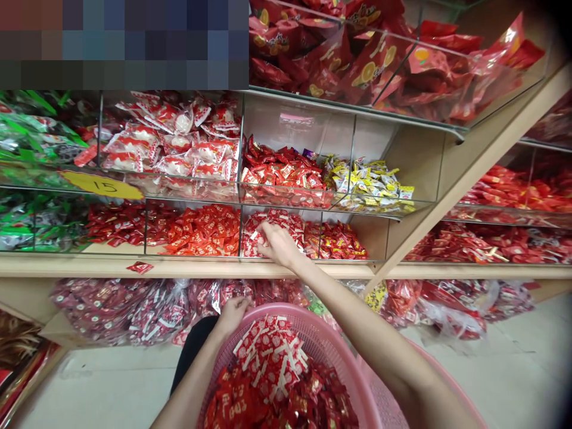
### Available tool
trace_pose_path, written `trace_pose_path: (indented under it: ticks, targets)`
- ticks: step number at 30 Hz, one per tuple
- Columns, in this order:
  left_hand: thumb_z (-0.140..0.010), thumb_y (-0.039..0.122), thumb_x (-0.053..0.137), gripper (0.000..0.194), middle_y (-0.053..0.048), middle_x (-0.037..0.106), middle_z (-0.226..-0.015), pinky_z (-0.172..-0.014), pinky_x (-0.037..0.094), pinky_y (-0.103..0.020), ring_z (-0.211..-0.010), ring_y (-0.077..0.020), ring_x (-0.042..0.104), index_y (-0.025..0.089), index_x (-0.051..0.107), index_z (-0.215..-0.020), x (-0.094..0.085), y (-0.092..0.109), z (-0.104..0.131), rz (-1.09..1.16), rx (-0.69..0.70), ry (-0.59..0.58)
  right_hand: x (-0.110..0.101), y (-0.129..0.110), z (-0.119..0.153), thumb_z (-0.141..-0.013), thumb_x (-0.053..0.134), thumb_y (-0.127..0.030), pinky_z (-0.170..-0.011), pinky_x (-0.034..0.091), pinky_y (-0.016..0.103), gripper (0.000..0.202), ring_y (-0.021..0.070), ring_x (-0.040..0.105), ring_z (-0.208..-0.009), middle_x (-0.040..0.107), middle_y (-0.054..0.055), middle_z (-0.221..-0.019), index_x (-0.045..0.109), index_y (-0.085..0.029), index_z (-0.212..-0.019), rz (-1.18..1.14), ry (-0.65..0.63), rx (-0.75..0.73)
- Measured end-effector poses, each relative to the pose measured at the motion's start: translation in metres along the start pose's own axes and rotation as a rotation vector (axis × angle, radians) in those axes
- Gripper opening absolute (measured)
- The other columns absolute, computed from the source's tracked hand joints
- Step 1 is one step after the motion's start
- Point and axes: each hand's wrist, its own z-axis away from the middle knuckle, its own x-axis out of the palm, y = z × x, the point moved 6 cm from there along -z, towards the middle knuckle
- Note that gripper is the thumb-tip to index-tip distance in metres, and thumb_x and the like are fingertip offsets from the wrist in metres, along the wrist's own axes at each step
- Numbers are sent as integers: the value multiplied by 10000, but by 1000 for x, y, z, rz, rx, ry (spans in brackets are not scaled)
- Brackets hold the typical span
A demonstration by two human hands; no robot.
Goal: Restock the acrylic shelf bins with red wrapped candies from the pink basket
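My right hand [279, 245] reaches into a lower shelf bin of small red-and-white wrapped candies [290, 223]. Its fingers are apart over the heap, and I see no candy held in them. My left hand [235, 314] is closed on the far left rim of a pink plastic basket [344, 345]; part of its fingers is hidden. Inside the basket, red-and-white candies [272, 351] lie at the far side. Orange-red candies [235, 399] fill the near left and dark red ones [324, 393] the near right.
Clear dividers separate bins of orange-red candies [205, 229], dark red candies and yellow-red packets [342, 238]. A yellow tag [102, 185] reads 15. One loose red packet [140, 267] lies on the wooden ledge [89, 266]. Bagged candies [107, 310] sit below. Another pink basket [429, 363] stands right.
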Motion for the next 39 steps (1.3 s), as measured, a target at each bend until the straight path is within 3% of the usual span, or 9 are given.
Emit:
trace_pose_path:
  ticks: [2,4,10,15,19,28,39]
  targets:
    - [-698,577,476,482,-39,636,-645,-579,383,-241,-587,-144,541,124,641,-698,1,0,-1,-1,2,-3,-11,-2,27,-770,475,-246,-750,353,280,257,171,480,-860,557,48,-919,441,-182,-1016,-108,52,4]
    - [-690,579,486,479,-36,633,-638,-584,386,-241,-594,-148,544,124,637,-692,2,2,-1,-3,-1,-7,-10,-2,61,-764,483,-241,-738,352,260,224,154,477,-835,553,33,-898,459,-190,-981,-193,23,24]
    - [-707,577,465,475,-23,628,-630,-593,401,-249,-594,-147,549,131,628,-685,1,6,1,-62,-13,6,39,19,168,-745,472,-193,-573,324,217,217,116,473,-643,540,-5,-748,467,-191,-962,-282,-256,309]
    - [-702,589,465,500,-54,669,-734,-667,432,-276,-688,-174,593,124,643,-741,2,4,0,-67,-53,-9,64,29,219,-718,449,-133,-551,301,218,287,125,479,-633,537,-5,-712,411,-169,-1000,-209,-342,427]
    - [-695,584,478,497,-60,673,-739,-673,439,-282,-699,-178,600,124,651,-771,4,3,0,-55,-71,-16,77,33,234,-717,421,-102,-596,314,245,284,166,520,-711,576,42,-748,405,-133,-999,-63,-418,494]
    - [-705,552,486,469,-63,668,-752,-662,443,-282,-703,-179,596,118,650,-771,3,5,2,-31,-71,-13,101,31,246,-744,422,-92,-682,368,293,533,244,557,-891,599,152,-926,279,-50,-1256,87,-628,647]
    - [-675,569,507,485,-70,677,-744,-692,441,-289,-719,-187,603,117,659,-762,3,7,3,2,-63,1,111,31,225,-686,389,5,-622,385,275,553,212,567,-809,605,136,-888,319,-51,-1231,102,-594,631]
